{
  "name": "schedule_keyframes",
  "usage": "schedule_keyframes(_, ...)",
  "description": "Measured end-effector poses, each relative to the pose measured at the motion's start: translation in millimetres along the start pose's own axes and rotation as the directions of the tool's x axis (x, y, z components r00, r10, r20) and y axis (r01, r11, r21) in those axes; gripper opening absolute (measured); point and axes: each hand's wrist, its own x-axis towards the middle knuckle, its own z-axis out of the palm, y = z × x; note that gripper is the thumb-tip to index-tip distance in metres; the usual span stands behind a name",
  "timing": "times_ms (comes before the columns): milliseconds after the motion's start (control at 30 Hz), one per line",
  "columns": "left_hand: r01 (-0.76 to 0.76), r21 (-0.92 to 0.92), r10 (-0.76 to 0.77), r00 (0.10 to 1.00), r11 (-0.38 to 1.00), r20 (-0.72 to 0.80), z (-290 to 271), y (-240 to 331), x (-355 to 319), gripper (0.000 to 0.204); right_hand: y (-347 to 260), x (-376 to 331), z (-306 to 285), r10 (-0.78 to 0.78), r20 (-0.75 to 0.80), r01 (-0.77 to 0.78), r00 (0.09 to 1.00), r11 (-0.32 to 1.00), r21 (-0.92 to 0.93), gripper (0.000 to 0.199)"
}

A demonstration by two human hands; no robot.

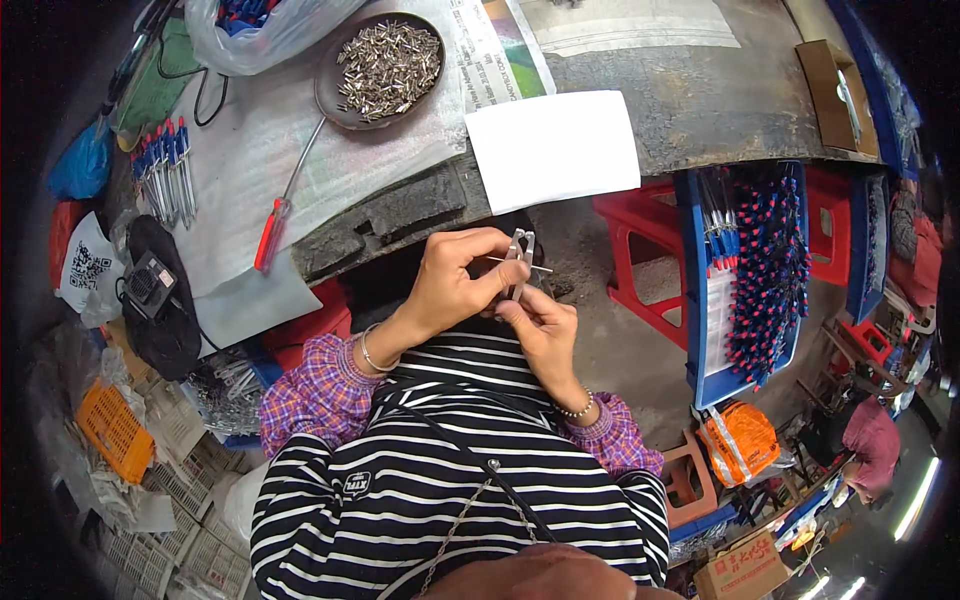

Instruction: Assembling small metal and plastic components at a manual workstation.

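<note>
Both hands meet just in front of the person's chest, above the gap between the bench and a red stool (640,262). The left hand (452,283) is curled, its fingers pinching the upper end of a small bundle of white pen barrels (520,262), which stands roughly upright. The right hand (545,330) comes up from below, its fingertips gripping the lower part of the same bundle; a thin refill (540,268) sticks out sideways from between the barrels, and I cannot tell which fingers hold it. On the bench, well apart from the hands, a dark round pan (330,90) holds a heap of small metal tips (388,65). A red-handled screwdriver (282,200) lies below the pan on pale sheeting, and a row of blue-and-red pens (165,170) lies farther left. A blank white sheet (550,148) hangs over the bench edge, near the hands. To the right, a blue tray (695,300) is packed with blue pens with red ends (770,270). An orange crate (115,430) sits at lower left, and an orange bag (745,440) at lower right.
</note>
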Motion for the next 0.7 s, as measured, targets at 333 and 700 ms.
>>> schedule_keyframes(333, -0.045, 0.093, 0.046, 0.999, 0.995, -0.010, 0, 3, 2, 0.018, -5, 1, 0, 0.032, 0.052, -0.038, 0.998, 0.993, 0.112, 0.009)
schedule_keyframes(700, 0.017, 0.125, -0.027, 0.996, 0.992, 0.079, -5, 3, 1, 0.018, 3, -1, -5, 0.038, 0.149, -0.055, 0.988, 0.992, 0.115, 0.016)
